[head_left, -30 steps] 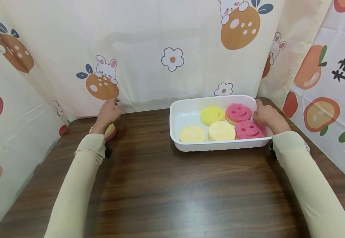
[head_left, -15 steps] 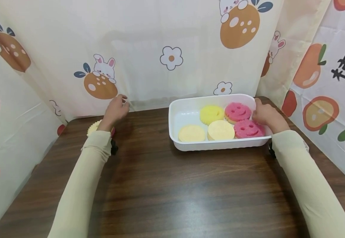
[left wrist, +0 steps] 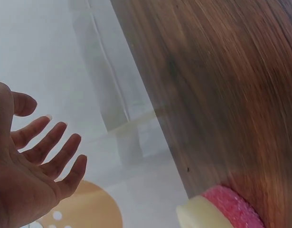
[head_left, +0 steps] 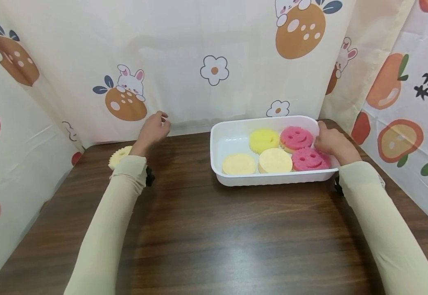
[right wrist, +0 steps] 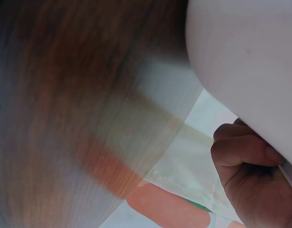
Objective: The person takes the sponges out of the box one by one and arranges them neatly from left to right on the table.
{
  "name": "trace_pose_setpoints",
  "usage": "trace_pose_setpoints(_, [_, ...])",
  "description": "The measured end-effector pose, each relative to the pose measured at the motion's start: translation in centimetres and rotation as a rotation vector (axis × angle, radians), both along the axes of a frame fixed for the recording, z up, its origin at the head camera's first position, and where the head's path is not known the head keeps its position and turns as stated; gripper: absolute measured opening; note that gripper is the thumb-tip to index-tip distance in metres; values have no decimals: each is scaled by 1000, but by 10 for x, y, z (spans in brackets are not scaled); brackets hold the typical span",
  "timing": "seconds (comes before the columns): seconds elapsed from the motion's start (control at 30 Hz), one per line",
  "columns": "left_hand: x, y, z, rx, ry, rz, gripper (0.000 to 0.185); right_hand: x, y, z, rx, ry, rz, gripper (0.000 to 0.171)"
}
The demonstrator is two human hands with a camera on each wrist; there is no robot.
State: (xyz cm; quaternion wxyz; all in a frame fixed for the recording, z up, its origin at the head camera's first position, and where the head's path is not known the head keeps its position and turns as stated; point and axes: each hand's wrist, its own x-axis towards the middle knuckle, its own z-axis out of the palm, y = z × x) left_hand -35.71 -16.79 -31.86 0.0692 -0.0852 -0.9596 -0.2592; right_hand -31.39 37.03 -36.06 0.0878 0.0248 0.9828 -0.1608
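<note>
My left hand (head_left: 155, 131) hovers over the back left of the table with its fingers loosely bent and nothing in them, as the left wrist view also shows. Behind its wrist lies a pale yellow scalloped sponge (head_left: 119, 157), partly hidden by the sleeve. A pink and cream layered sponge (left wrist: 221, 209) shows low in the left wrist view. At the right, my right hand (head_left: 333, 143) grips the end of a white plastic tray (head_left: 269, 180), fingers curled at its rim. Inside the tray are a bright yellow sponge (head_left: 263, 141), two cream round sponges (head_left: 275, 161) and two pink smiley sponges (head_left: 296, 138).
The dark wooden table (head_left: 214, 237) runs back to a printed curtain (head_left: 184, 82) close behind the tray. Another fruit-print curtain (head_left: 401, 123) borders the right side, and a third cloth (head_left: 11, 164) hangs at the left.
My left hand has moved right, away from the sponge at the back left, uncovering more of it. The right hand and the tray have stayed in place.
</note>
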Motion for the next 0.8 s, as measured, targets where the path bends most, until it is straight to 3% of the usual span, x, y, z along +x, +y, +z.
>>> trace_pose_setpoints(0.53, [-7,33,7,-38,-21,-56,45,0,0,0,4,-12,-2,79])
trace_pose_setpoints(0.8, [-9,49,8,-9,-24,-76,45,-1,-1,1,3,-3,-2,78])
